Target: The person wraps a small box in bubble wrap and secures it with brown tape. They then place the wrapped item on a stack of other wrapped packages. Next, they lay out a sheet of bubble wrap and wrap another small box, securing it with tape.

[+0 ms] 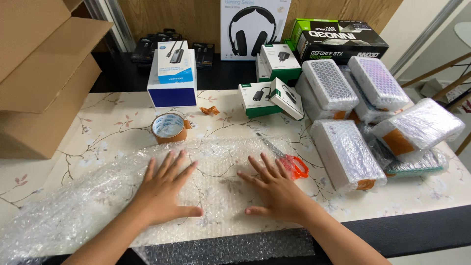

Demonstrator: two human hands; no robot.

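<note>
We are pressing a sheet of bubble wrap flat on the near part of the flowered table, where it is spreading from the left edge toward the middle and hanging over the near side. Our left hand and right hand are both lying on it, palms down, fingers spread, grasping nothing. Orange-handled scissors are lying just right of the right hand, partly under the sheet. A roll of brown tape is standing just beyond the sheet, wrapped parcels are piling up at the right, and a cardboard box is sitting far left.
</note>
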